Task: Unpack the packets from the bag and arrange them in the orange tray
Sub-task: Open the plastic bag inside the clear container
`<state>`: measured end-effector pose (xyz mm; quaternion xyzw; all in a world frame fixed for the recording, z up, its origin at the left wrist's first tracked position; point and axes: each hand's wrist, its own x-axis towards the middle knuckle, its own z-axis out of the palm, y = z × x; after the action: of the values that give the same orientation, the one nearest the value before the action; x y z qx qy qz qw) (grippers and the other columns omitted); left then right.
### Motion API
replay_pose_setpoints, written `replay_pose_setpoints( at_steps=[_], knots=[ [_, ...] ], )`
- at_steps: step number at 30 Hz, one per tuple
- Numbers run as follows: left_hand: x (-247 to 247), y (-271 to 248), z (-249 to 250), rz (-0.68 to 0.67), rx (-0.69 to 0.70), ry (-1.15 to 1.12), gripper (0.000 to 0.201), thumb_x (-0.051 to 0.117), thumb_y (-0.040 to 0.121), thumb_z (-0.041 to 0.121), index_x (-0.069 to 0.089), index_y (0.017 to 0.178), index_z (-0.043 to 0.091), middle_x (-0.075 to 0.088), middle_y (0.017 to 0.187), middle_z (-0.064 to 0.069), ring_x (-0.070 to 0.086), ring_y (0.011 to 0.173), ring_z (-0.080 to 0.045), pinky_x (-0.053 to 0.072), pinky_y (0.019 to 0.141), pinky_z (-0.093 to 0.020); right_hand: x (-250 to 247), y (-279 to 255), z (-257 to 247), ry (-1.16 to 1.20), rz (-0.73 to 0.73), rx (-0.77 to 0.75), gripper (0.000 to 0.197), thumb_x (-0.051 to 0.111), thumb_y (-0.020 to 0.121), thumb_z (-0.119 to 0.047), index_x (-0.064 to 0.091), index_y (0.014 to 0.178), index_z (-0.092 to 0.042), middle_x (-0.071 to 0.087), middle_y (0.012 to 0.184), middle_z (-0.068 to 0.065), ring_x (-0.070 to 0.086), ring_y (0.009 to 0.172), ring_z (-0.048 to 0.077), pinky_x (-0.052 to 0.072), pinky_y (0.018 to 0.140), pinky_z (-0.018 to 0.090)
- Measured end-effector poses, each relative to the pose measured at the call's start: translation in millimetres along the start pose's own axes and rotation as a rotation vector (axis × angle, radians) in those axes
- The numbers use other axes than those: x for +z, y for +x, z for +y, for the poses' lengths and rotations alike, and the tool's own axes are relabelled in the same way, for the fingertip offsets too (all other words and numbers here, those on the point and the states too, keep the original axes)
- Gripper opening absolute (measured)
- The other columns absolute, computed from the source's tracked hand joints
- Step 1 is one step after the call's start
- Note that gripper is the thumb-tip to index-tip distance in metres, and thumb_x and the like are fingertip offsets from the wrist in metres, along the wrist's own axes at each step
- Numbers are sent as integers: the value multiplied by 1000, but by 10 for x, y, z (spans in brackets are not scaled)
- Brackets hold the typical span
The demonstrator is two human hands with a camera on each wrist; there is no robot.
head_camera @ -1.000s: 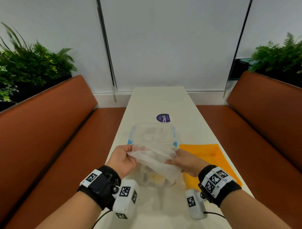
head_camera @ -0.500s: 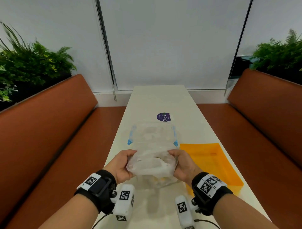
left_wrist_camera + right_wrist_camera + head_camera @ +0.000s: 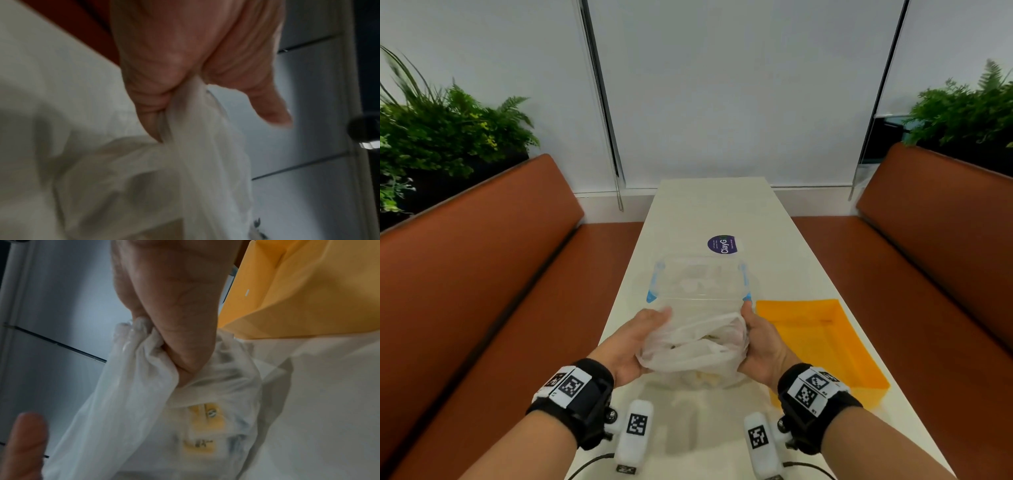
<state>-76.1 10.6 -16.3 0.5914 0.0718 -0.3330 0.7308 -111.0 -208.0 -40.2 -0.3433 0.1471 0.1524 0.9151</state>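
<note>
Both hands, left hand and right hand, pinch the bag rim; the thin, limp film looks slippery, so the packets below the fingers should be gripped through the mouth.

The thin white plastic bag sits at the long white table's near end; the orange plastic tray lies along its right edge, the clear plastic container behind the bag.

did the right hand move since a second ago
Yes. The right hand has shifted right, from the bag's front to its right side, nearer the orange tray.
</note>
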Motion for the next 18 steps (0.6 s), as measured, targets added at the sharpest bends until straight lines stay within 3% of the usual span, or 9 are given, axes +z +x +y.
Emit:
replay_pose_setpoints(
  at_steps=[2, 4, 7, 10, 13, 15, 18],
  knots=[
    [10, -24, 14, -36, 19, 219, 66, 90, 56, 20, 52, 109, 10, 68, 115, -15, 67, 98, -29, 55, 75, -38, -3, 19, 12, 29, -3, -25, 68, 29, 93, -61, 55, 130, -11, 61, 127, 19, 58, 117, 37, 46, 97, 49],
    [47, -21, 30, 3, 20, 327, 62, 86, 63, 5, 55, 116, 4, 70, 113, -15, 67, 102, -30, 55, 79, -37, -12, 57, 26, 55, 0, -38, 68, 31, 92, -61, 56, 129, -11, 62, 125, 19, 60, 115, 37, 51, 92, 49],
    [99, 8, 41, 83, 16, 364, 39, 74, 79, 3, 59, 115, -1, 71, 109, -14, 68, 98, -27, 55, 77, -33, -2, 64, 34, 71, 28, -101, 58, 37, 92, -57, 61, 120, -11, 67, 116, 18, 67, 101, 33, 58, 78, 47],
    [102, 27, 27, 239, 4, 345, 18, 63, 90, 8, 63, 106, 0, 68, 103, -13, 61, 87, -24, 50, 71, -32, 6, 15, -24, -109, -1, -180, 33, 69, 83, -34, 53, 106, -16, 67, 109, 13, 69, 90, 28, 58, 70, 39],
    [81, 28, 25, 371, -64, 312, 13, 62, 93, 21, 63, 91, 8, 53, 79, -6, 37, 62, -15, 35, 51, -23, -48, -12, -96, -517, 39, -222, 53, 81, 67, 1, 43, 100, -15, 60, 104, 12, 66, 84, 27, 58, 68, 38],
    [67, 33, 36, 368, -95, 151, 14, 64, 91, 20, 62, 93, 6, 55, 77, -8, 34, 55, -12, 30, 38, -17, -62, -28, -120, -816, 151, -224, 58, 84, 64, -3, 44, 105, -11, 56, 109, 10, 63, 91, 26, 58, 74, 40],
    [51, 55, 67, 335, -142, -121, 15, 60, 93, 14, 60, 101, 1, 62, 88, -15, 52, 62, -19, 42, 33, -17, -80, -16, -128, -1179, 234, -286, 38, 76, 78, -29, 50, 101, -13, 59, 110, 8, 60, 101, 26, 55, 80, 38]
  ],
)
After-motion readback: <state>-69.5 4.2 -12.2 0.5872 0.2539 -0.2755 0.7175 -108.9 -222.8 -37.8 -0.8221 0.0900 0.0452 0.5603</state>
